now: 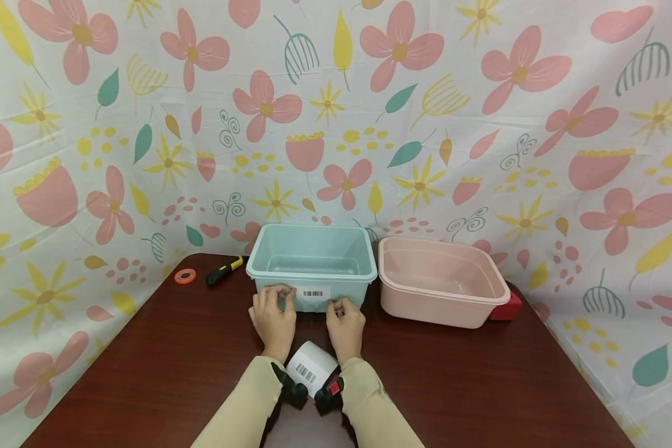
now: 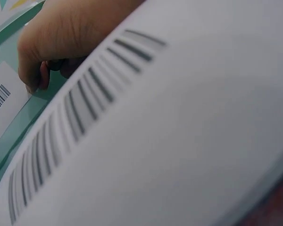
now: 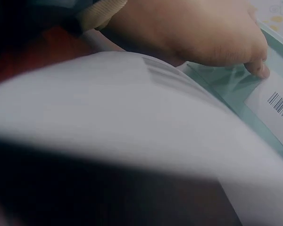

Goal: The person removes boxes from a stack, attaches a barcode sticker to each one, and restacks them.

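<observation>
And here's the white barcode label against the front wall of the light-blue plastic bin, left hand and right hand each seemingly pinching an edge between curled fingers and thumb! Looks like the positioning step, with the label roll between the wrists. The next move probably calls for keeping it level, then pressing the edges flat.

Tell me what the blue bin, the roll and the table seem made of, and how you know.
Blue bin: probably plastic, smooth and slightly glossy, judging by its moulded rim. Roll: likely paper, matt white, with a printed barcode. Table: perhaps wood or laminate; its smooth, dark red-brown top leaves both open.
</observation>
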A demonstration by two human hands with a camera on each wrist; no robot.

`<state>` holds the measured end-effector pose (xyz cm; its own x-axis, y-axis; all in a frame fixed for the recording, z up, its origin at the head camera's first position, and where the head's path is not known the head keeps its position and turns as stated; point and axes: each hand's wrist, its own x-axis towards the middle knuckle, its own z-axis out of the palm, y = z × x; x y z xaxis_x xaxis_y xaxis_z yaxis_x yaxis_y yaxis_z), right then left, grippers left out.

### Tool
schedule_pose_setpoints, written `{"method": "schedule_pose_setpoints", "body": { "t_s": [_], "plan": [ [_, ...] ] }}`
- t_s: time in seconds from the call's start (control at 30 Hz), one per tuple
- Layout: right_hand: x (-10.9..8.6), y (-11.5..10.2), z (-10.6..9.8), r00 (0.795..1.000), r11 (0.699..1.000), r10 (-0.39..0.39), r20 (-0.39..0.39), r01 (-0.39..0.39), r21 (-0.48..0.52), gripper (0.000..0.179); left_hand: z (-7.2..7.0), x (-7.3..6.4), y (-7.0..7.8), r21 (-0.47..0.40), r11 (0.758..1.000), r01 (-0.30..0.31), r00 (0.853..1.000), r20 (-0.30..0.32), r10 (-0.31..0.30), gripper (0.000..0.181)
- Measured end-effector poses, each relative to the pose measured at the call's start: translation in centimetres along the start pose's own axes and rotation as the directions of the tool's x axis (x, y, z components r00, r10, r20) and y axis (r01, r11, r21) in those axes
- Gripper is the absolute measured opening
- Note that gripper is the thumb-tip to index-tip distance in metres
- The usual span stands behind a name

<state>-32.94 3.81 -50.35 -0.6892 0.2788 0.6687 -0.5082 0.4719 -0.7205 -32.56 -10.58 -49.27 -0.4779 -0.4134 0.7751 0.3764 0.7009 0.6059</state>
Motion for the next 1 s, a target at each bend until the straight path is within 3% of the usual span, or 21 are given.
{"method": "schedule_pose_setpoints", "body": {
  "t_s": [0.4,0.6,0.77,0.87,1.0],
  "plan": [
    [-0.7,0.2,-1.2,0.983,0.994,0.102,0.151,-0.106,0.020,0.026,-0.7,-0.6,-0.5,-0.029,0.997,0.075,0.996,0.059,-0.073,0.020],
    [-0.4,0.0,-2.3,0.975,0.994,0.102,0.199,-0.106,0.007,0.023,-1.0,-0.4,-0.3,-0.014,0.986,0.166,0.971,0.178,-0.161,0.026],
    [-0.3,0.1,-3.2,0.969,0.993,0.112,0.218,-0.119,0.017,0.016,-1.6,-0.4,-0.1,-0.054,0.981,0.185,0.924,0.349,-0.155,0.023],
    [-0.4,0.2,-3.8,0.964,0.991,0.124,0.236,-0.131,0.013,0.014,-1.9,-0.6,-0.2,-0.099,0.981,0.168,0.878,0.467,-0.104,0.016],
    [-0.6,0.3,-4.6,0.948,0.991,0.127,0.290,-0.134,0.003,0.018,-2.3,-0.9,-0.4,-0.116,0.982,0.148,0.816,0.576,-0.055,0.013]
  ]
}}
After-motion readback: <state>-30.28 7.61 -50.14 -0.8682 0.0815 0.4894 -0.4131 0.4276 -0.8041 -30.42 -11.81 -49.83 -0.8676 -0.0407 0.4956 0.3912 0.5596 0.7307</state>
